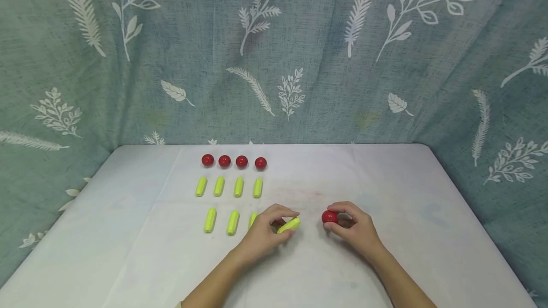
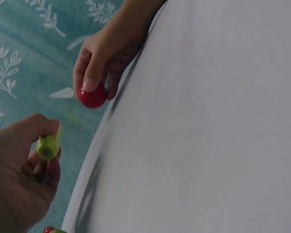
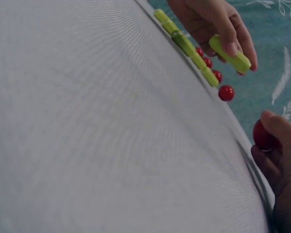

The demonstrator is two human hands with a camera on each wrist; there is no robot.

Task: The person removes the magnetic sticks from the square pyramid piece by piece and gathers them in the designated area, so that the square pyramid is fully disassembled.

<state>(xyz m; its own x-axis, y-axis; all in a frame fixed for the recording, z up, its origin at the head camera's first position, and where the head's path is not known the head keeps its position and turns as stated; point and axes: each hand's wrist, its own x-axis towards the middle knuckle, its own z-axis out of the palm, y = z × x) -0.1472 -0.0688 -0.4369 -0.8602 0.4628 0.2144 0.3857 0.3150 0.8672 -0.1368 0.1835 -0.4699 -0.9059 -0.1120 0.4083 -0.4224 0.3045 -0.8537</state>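
Observation:
My left hand pinches a short yellow-green stick between thumb and fingers, just above the table. In the left wrist view, the faceted end of that stick faces the camera. To its right, my right hand holds a shiny red ball by its sides with thumb and fingertips. The right wrist view shows this ball partly covered by the thumb. A gap separates the two held things. Beside my left hand lies another yellow-green stick, partly hidden by it.
At the back left of the white table is a row of several red balls. In front lie several yellow-green sticks in a row, and a nearer row includes another stick. A leaf-patterned cloth hangs behind.

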